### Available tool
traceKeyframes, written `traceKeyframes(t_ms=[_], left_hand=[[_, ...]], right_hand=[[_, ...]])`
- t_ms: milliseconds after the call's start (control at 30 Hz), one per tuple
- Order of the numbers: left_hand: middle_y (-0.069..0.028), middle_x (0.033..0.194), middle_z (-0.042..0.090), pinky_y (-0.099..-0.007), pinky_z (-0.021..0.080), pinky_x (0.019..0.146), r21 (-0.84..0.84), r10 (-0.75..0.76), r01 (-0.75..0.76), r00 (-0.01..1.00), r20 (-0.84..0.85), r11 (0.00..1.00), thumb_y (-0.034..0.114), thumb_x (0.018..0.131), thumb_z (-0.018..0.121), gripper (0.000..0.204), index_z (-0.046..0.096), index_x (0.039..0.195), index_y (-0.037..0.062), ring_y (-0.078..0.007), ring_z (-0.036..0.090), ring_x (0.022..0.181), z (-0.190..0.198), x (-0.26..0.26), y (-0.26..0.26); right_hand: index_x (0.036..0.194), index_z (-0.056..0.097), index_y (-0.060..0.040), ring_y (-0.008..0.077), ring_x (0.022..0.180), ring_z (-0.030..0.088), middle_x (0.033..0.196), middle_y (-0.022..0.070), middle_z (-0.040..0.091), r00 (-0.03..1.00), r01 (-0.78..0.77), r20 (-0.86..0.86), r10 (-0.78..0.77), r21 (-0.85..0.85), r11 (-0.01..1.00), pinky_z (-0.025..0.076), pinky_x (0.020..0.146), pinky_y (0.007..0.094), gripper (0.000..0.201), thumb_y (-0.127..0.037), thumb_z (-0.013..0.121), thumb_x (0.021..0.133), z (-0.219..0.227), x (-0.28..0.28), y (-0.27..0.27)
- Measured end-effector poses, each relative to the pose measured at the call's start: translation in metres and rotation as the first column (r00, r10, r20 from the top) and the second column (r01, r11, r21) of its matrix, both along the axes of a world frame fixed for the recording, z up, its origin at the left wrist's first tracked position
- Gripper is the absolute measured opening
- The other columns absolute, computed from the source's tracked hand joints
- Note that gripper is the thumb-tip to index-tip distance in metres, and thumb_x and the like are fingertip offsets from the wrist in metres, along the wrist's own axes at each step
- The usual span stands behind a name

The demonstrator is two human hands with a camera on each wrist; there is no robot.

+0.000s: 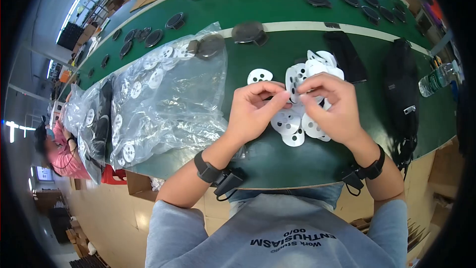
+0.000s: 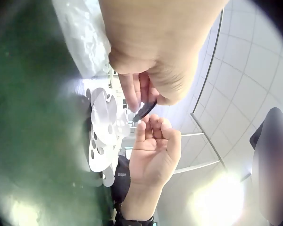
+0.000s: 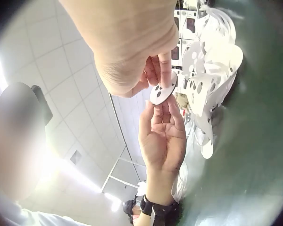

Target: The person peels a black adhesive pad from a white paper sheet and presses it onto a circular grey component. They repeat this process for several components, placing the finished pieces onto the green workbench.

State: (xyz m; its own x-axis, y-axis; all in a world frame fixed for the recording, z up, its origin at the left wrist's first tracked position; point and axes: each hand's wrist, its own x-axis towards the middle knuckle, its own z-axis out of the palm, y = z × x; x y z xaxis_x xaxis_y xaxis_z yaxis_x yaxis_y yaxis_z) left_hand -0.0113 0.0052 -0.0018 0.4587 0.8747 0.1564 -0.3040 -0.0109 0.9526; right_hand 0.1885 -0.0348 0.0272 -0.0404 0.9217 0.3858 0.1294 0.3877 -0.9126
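Between both hands, above the bench, is a small round disc (image 3: 163, 89) with a white, holed face and a dark rim. Its dark back (image 2: 145, 111) faces the left wrist camera. My left hand (image 1: 253, 109) pinches one edge between thumb and fingers. My right hand (image 1: 334, 106) holds the opposite edge, a finger lying across the white face in the right wrist view. Behind and beneath the hands lies a loose pile of white perforated discs (image 1: 287, 123), several overlapping. One more white disc (image 1: 260, 76) lies left of the pile.
A clear plastic bag (image 1: 173, 99) with white discs inside covers the bench's left part. Round dark parts (image 1: 247, 33) are spread along the far green surface (image 1: 277, 0). At right are a black pouch (image 1: 345, 57), a black bag (image 1: 401, 87) and a water bottle (image 1: 437, 80). Another person (image 1: 64, 149) is at far left.
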Motion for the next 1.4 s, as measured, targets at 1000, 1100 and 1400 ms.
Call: traceKeyframes(t_ms=[1000, 1100, 1400], left_hand=[[-0.0106, 0.097, 0.072, -0.0236, 0.055, 0.071, 0.347, 0.123, -0.031, 0.961, -0.248, 0.937, -0.002, 0.085, 0.072, 0.007, 0.073, 0.092, -0.0045, -0.0110, 0.066, 0.083, 0.008, -0.003, -0.004], [-0.0106, 0.097, 0.072, -0.0228, 0.054, 0.068, 0.384, 0.113, -0.004, 0.959, -0.259, 0.923, -0.002, 0.085, 0.073, 0.008, 0.074, 0.093, -0.0037, -0.0102, 0.065, 0.081, 0.011, -0.001, -0.006], [-0.0104, 0.099, 0.064, -0.0274, 0.055, 0.081, 0.133, -0.040, 0.056, 0.992, -0.120, 0.990, -0.008, 0.087, 0.068, 0.006, 0.065, 0.092, -0.0064, -0.0144, 0.062, 0.093, 0.007, 0.005, -0.012]], right_hand=[[0.080, 0.068, 0.0000, 0.0232, 0.074, 0.071, 0.081, 0.0118, 0.071, 0.963, 0.053, 0.259, -0.077, 0.100, 0.994, 0.055, 0.069, 0.0319, 0.009, -0.004, 0.073, 0.073, 0.008, -0.006, -0.010], [0.075, 0.065, -0.0016, 0.0249, 0.070, 0.069, 0.076, 0.0115, 0.068, 0.955, 0.067, 0.280, -0.093, 0.099, 0.993, 0.054, 0.067, 0.0336, 0.011, -0.007, 0.073, 0.072, 0.009, -0.005, -0.013], [0.072, 0.063, -0.0018, 0.0260, 0.067, 0.068, 0.072, 0.0112, 0.066, 0.952, 0.058, 0.283, -0.115, 0.202, 0.978, 0.054, 0.064, 0.0341, 0.011, -0.007, 0.072, 0.068, 0.005, -0.007, -0.014]])
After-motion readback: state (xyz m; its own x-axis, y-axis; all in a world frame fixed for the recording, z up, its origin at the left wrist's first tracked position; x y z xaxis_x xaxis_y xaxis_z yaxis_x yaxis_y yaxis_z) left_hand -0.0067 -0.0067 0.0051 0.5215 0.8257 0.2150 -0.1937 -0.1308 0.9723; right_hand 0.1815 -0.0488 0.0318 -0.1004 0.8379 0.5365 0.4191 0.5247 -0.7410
